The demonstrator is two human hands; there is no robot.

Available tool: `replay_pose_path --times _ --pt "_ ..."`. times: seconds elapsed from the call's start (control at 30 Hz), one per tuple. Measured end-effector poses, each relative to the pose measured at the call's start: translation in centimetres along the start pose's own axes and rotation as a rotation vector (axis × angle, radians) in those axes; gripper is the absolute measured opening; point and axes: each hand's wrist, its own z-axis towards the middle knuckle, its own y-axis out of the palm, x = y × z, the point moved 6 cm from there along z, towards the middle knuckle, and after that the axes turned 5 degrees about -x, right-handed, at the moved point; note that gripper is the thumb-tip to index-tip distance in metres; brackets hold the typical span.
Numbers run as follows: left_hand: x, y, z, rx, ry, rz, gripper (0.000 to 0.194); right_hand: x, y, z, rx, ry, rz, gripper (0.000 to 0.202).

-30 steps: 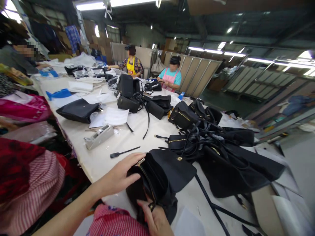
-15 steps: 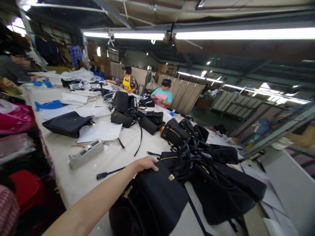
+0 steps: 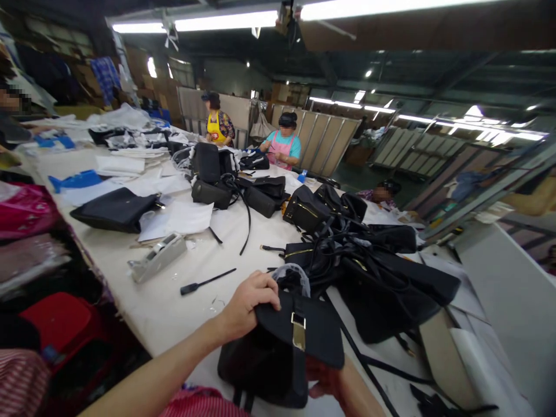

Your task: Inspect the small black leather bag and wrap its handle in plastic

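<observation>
A black handbag [image 3: 278, 353] with a gold clasp stands at the near edge of the long table [image 3: 174, 301]. My left hand [image 3: 247, 304] grips the top left of its flap. My right hand [image 3: 334, 385] holds the bag from below on the right, mostly hidden behind it. A bit of clear plastic wrap [image 3: 292, 277] sticks up behind the flap. Just beyond lies a heap of black bags [image 3: 369, 272] with tangled straps.
A grey tape dispenser [image 3: 157, 257] and a thin black tool [image 3: 207, 281] lie left of the bag. A flat black pouch [image 3: 113, 209] and white papers sit farther back. Co-workers in a yellow apron [image 3: 216, 123] and a pink apron [image 3: 283, 142] work at the far end.
The bag now stands upright with its flap and gold clasp facing me. My left hand has gone from its zipper opening to the flap's top edge. My right hand reappears under the bag.
</observation>
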Motion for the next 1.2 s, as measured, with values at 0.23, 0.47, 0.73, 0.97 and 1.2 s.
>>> replay_pose_path --times 0.23,0.47,0.73,0.97,1.2 --pt "0.7 0.1 -0.5 -0.137 0.021 0.116 0.023 0.1 3.6 -3.6 -0.112 -0.159 0.554 0.045" --pt "3.1 -2.6 -1.7 -0.357 -0.173 0.266 0.043 0.0 6.3 -1.3 -0.095 -0.033 0.682 0.053" --pt "2.5 2.2 -3.4 -0.315 -0.707 0.442 0.052 1.2 8.0 -1.2 -0.053 -0.108 0.659 0.047" --pt "0.3 3.0 -3.2 -0.302 -0.748 0.154 0.045 1.7 7.8 -1.2 -0.069 -0.08 0.674 0.045" --pt "-0.5 3.1 -4.0 -0.306 -0.8 -0.323 0.034 1.8 8.3 -1.4 -0.081 -0.066 0.72 0.043"
